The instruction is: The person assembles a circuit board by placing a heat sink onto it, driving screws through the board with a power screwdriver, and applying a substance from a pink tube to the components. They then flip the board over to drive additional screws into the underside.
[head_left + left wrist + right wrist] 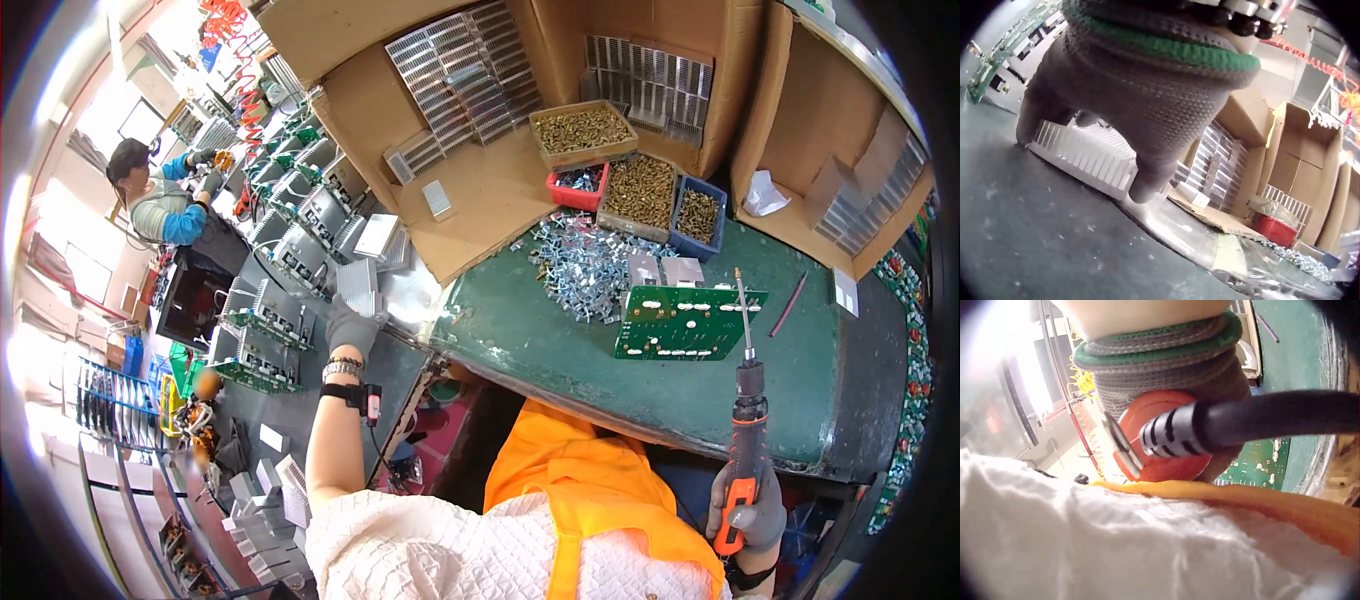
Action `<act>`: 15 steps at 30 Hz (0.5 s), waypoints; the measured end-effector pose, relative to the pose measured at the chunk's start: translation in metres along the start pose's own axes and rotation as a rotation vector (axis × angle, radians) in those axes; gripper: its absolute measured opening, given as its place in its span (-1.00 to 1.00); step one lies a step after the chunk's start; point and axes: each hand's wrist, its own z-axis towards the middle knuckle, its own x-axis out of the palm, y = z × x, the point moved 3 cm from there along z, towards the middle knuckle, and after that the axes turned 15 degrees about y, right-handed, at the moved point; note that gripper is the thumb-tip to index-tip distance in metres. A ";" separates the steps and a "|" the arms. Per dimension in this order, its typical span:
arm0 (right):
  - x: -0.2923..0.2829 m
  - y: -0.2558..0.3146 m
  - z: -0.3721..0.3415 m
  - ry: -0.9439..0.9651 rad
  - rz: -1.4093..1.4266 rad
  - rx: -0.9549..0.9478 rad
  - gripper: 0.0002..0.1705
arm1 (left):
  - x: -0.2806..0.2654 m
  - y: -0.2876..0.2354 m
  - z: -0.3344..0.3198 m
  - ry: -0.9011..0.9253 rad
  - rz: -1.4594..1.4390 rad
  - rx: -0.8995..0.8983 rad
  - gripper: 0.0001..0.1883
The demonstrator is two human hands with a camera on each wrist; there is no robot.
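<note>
At the left bench, my gloved left hand (354,330) grips a finned metal heatsink (358,287); the left wrist view shows the fingers spread over the heatsink (1085,156) with the tips at its two ends. My gloved right hand (750,510) holds an orange and black electric screwdriver (748,440), its long bit pointing away from the body. Beyond the bit, a green circuit board (685,322) lies on the green table, two metal pieces (683,271) at its far edge. In the right wrist view the right hand (1229,381) is wrapped round the screwdriver's red end (1172,465).
Small metal clips (585,270) are heaped behind the board, near bins of brass screws (640,190). Cardboard boxes (450,225) with heatsinks stand at the back. A pen (789,305) lies right. Boards with heatsinks (255,340) line the left bench; another person (165,200) works there.
</note>
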 end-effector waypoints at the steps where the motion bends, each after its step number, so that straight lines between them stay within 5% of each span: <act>1: 0.001 0.001 0.001 0.028 -0.012 0.016 0.02 | -0.011 -0.008 -0.013 0.106 -0.061 -0.044 -0.07; 8: -0.015 -0.003 -0.005 0.016 -0.016 0.065 0.09 | -0.037 0.005 -0.032 0.095 0.017 0.144 -0.53; 15: -0.007 -0.001 -0.003 0.085 -0.003 0.065 -0.01 | -0.022 -0.091 -0.053 0.114 0.114 0.424 -0.44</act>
